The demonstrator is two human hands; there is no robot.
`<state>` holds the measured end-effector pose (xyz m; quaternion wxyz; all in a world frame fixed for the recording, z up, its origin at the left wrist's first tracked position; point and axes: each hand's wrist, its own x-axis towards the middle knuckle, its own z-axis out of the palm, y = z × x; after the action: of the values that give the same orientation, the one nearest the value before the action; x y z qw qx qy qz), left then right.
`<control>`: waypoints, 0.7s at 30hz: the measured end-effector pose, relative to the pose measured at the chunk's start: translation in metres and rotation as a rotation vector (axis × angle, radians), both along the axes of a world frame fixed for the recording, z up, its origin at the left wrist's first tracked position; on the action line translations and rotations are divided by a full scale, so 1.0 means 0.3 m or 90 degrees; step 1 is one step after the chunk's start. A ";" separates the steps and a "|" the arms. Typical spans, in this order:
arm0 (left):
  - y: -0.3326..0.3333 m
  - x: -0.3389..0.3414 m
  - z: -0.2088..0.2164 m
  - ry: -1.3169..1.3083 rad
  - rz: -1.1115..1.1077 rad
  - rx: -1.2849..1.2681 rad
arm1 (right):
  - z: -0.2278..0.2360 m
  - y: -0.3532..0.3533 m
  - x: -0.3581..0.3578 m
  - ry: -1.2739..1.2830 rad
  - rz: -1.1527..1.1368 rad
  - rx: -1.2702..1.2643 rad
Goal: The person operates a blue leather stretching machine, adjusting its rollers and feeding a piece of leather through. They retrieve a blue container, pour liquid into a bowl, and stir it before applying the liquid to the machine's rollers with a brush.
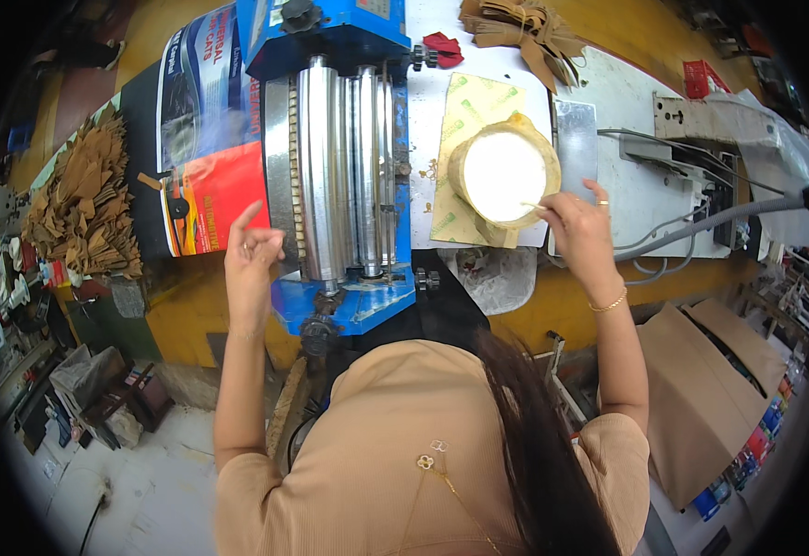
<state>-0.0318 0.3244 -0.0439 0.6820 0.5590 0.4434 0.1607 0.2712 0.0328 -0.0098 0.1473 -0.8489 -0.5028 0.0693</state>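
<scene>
My right hand (pixel 578 222) is at the near right rim of a tan, glue-crusted pot (pixel 460 176) filled with a smooth white substance (pixel 504 171). Its thumb and fingertips pinch a small pale piece (pixel 529 205) over the white surface; the piece's kind is too small to tell. My left hand (pixel 256 246) hovers at the left edge of a blue roller machine (pixel 344 310) with shiny metal rollers (pixel 319 176). The index finger there is stretched out and the others are loosely bent, with nothing visible in them. A red and blue printed sheet (pixel 228 199) lies beside that hand.
Brown cut pieces (pixel 85 199) are heaped at the far left, and a bundle of similar pieces (pixel 525 32) lies at the back. Under the pot is a yellowish printed sheet (pixel 455 116). A grey hose (pixel 701 222) and cables cross the right side. Brown cardboard (pixel 701 398) stands at lower right.
</scene>
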 end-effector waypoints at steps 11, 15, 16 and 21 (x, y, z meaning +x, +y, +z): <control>-0.125 -0.115 -0.071 0.021 0.104 0.232 | -0.106 -0.084 -0.055 0.156 -0.296 0.152; -0.102 -0.146 -0.107 0.021 0.127 0.250 | -0.134 -0.078 -0.100 0.288 -0.366 0.202; -0.099 -0.154 -0.110 0.021 0.127 0.247 | -0.150 -0.071 -0.111 0.300 -0.386 0.223; -0.092 -0.174 -0.117 0.004 0.110 0.259 | -0.266 -0.037 -0.171 0.357 -0.476 0.383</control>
<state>-0.0839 0.2967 -0.0790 0.5377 0.6454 0.4500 0.3029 0.2200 0.0219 -0.0896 0.5262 -0.8389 -0.1068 0.0889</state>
